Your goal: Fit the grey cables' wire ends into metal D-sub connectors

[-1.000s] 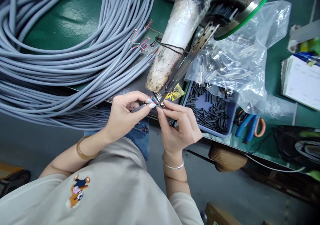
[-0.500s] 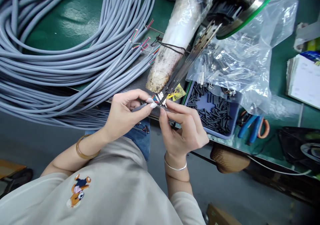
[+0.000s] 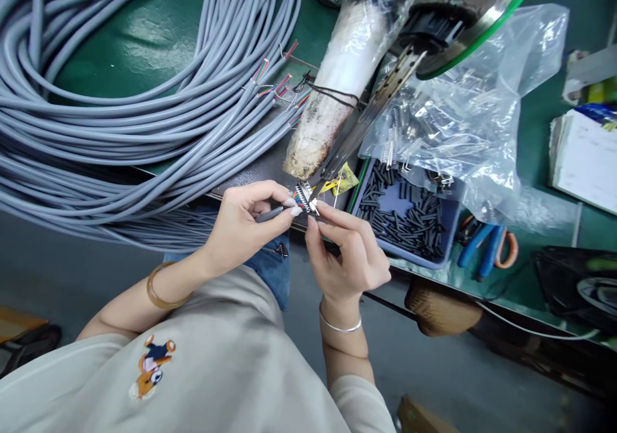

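Note:
My left hand [image 3: 241, 224] is closed, thumb and forefinger pinching the end of a grey cable [image 3: 270, 215] with thin coloured wires fanning out of it. These wires meet a small metal multi-pin connector [image 3: 304, 195]. On the connector's other side, the thumb and fingers of my right hand [image 3: 347, 243] are pinched against its near end; the fingertips partly hide it. A soldering iron [image 3: 354, 134] slants down from above, its dark tip at the connector. A thin wire [image 3: 339, 185] rises just above my right fingers, beside a crumpled yellow wrapper [image 3: 346, 179].
Coils of grey cable [image 3: 159, 108] with stripped ends cover the left side. A white wrapped tube [image 3: 322, 105] hangs beside the iron. To the right are a blue tray [image 3: 424, 259] of black sleeves, a plastic bag [image 3: 496, 112] of metal parts, blue-handled pliers [image 3: 489, 247] and a paper stack [image 3: 585, 157].
My right hand has shifted slightly left and down around the connector, which shows more plainly. The thin wire above my right fingers now stands out. My left hand keeps its pinch.

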`<control>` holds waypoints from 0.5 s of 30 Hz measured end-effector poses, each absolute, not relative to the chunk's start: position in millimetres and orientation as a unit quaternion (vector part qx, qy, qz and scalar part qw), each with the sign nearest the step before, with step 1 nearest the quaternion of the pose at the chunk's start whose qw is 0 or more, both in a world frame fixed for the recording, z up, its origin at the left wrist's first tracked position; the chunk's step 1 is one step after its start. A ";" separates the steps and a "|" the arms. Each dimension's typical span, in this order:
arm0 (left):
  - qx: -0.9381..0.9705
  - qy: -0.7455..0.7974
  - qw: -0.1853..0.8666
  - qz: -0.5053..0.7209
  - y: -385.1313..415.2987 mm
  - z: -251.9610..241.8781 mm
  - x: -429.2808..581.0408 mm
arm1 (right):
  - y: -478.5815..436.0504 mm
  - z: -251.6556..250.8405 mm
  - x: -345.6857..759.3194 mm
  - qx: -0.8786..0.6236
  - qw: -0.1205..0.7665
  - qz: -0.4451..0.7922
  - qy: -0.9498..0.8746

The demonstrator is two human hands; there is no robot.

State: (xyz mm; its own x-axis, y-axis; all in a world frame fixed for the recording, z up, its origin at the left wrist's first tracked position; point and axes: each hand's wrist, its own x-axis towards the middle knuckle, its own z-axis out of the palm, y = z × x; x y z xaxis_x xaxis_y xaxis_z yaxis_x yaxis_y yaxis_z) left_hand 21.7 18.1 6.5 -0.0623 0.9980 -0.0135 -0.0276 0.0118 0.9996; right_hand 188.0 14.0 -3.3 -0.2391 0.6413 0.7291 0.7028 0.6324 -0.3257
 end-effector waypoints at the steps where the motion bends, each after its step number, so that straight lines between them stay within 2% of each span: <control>1: 0.478 0.510 0.494 0.517 17.2 6.3 21.8 | 13.5 -3.5 188.0 -0.427 0.446 -0.039 -0.785; 10: 0.517 0.511 0.474 0.497 6.0 2.9 22.8 | 5.4 -10.1 190.0 -0.425 0.456 -0.053 -0.780; 12: 0.505 0.512 0.504 0.478 2.0 1.8 22.2 | 5.5 -14.4 191.5 -0.429 0.479 -0.005 -0.766; 15: 0.436 0.499 0.602 0.446 -4.1 -0.2 20.0 | 8.9 -15.8 197.2 -0.445 0.542 0.091 -0.707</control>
State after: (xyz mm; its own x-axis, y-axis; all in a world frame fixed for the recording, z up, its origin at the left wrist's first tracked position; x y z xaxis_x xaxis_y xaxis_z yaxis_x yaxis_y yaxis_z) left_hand 20.0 -4.1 -0.2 0.1057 0.9716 -0.2119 -0.1019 0.2225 0.9696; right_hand 197.2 8.9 -15.8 -0.0163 0.7274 0.6860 0.5302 0.5880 -0.6108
